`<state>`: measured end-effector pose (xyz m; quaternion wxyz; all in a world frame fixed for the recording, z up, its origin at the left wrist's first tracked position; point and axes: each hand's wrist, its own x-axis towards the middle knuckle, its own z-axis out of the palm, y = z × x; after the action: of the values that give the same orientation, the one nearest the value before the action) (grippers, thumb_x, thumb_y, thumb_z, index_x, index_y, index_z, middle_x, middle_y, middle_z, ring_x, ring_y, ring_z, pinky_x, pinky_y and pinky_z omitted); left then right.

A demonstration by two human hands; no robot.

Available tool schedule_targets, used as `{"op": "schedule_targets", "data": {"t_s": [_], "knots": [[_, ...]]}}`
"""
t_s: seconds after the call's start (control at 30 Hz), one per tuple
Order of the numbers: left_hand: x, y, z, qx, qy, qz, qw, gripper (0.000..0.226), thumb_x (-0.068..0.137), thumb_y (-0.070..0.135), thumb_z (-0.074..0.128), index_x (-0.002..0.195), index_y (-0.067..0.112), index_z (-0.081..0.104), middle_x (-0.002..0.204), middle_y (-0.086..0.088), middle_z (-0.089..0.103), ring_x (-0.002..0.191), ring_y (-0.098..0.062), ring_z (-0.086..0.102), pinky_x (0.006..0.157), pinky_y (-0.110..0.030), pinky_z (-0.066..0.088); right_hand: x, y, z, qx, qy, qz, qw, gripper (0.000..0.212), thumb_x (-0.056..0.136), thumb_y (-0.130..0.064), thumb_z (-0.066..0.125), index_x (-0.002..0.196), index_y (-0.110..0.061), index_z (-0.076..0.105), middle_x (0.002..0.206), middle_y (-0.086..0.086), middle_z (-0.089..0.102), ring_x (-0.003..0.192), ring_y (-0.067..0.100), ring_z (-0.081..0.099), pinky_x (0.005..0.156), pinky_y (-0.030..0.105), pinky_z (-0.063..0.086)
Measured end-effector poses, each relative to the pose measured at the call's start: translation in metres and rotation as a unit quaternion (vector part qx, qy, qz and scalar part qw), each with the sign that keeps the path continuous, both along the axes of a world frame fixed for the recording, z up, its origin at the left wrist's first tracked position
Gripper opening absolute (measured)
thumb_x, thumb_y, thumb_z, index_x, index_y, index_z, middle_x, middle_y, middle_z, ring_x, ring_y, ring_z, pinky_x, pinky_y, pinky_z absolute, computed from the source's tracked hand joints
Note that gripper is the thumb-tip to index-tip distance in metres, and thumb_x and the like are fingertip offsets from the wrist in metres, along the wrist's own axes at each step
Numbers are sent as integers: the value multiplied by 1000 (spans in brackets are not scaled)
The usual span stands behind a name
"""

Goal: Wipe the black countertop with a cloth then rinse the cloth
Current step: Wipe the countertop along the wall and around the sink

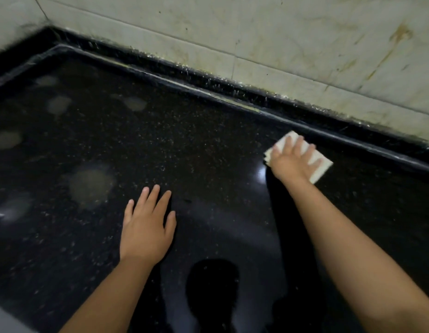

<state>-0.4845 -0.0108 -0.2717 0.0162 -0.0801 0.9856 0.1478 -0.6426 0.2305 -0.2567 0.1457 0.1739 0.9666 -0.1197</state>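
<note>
Mostly hidden cloth under right hand – fingers spread flat, left hand flat on countertop.

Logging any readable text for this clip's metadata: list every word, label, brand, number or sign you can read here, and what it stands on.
None: no text shows anywhere.
white cloth under the right hand: plain, no label.
black countertop: only speckles and pale smears.
tiled wall: only stains and grout lines.
left hand: bare.
</note>
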Motion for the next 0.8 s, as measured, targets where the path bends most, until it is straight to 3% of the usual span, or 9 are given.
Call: {"op": "schedule_targets", "data": {"t_s": [0.23, 0.3, 0.37, 0.43, 0.5, 0.57, 0.6, 0.7, 0.8], "knots": [[-2, 2, 1, 9, -5, 11, 1000, 51, 93, 37, 27, 140, 19, 35, 152, -3, 23, 142, -18, 12, 114, -37, 4, 43, -93, -9, -28, 24, 299, 954, 55, 99, -42, 15, 149, -25, 1, 157, -5, -11, 144, 25, -15, 113, 49, -9], [0, 3, 1, 3, -14, 11, 1000, 60, 86, 40, 21, 140, 18, 35, 151, -4, 24, 142, -19, 13, 114, -37, 5, 77, -72, -8, -20, 19, 372, 928, 62, 91, -53, 1, 149, -29, 1, 157, -8, -11, 144, 20, -15, 114, 44, -10], [1, 3, 0, -5, -21, 5, 1000, 66, 84, 46, 13, 140, 18, 34, 151, -4, 24, 142, -19, 12, 114, -37, 5, 103, -30, -5, -3, -2, 410, 912, 92, 66, -70, -25, 147, -35, -2, 156, -12, -10, 145, 17, -12, 114, 38, -8], [0, 1, 0, -10, -14, -1, 1000, 74, 81, 50, 6, 139, 17, 36, 150, -5, 27, 141, -20, 15, 113, -39, 7, 108, 21, -2, 34, -23, 367, 929, 109, 47, -76, -40, 144, -36, -9, 154, -15, -10, 145, 16, -8, 115, 37, -4], [0, 0, -2, -11, -10, -4, 1000, 74, 81, 49, 6, 137, 15, 40, 149, -7, 30, 140, -22, 17, 113, -41, 9, 96, 63, 2, 55, -25, 261, 964, 88, 69, -75, -19, 145, -33, -5, 155, -14, -8, 145, 17, -5, 116, 40, 1], [-1, -2, -3, -9, -9, -4, 1000, 72, 82, 48, 9, 136, 14, 42, 148, -8, 32, 140, -23, 19, 112, -42, 10, 71, 78, 5, 50, -6, 163, 985, 60, 94, -54, 13, 148, -29, 6, 158, -8, -2, 145, 19, -4, 115, 43, 2], [-1, -2, -4, -8, -8, -3, 1000, 71, 82, 47, 10, 135, 13, 43, 147, -9, 34, 139, -24, 21, 112, -44, 12, 55, 75, 5, 45, 7, 126, 991, 55, 98, -45, 20, 148, -28, 9, 158, -6, -2, 145, 20, -4, 115, 45, 1], [-2, -1, -4, -15, -8, -3, 1000, 64, 85, 42, 18, 130, 10, 49, 142, -13, 41, 135, -30, 29, 109, -48, 18, 2, 43, 1, 27, 25, 47, 998, 54, 99, -40, 21, 149, -24, 8, 158, -3, -4, 145, 25, -6, 115, 48, -2], [-1, -1, -4, -20, -9, -1, 1000, 59, 85, 39, 23, 126, 9, 53, 138, -15, 46, 132, -32, 35, 105, -50, 23, -39, -3, -6, 10, 25, 39, 999, 55, 99, -41, 16, 149, -22, 3, 158, -2, -8, 144, 27, -10, 114, 49, -5]]}}
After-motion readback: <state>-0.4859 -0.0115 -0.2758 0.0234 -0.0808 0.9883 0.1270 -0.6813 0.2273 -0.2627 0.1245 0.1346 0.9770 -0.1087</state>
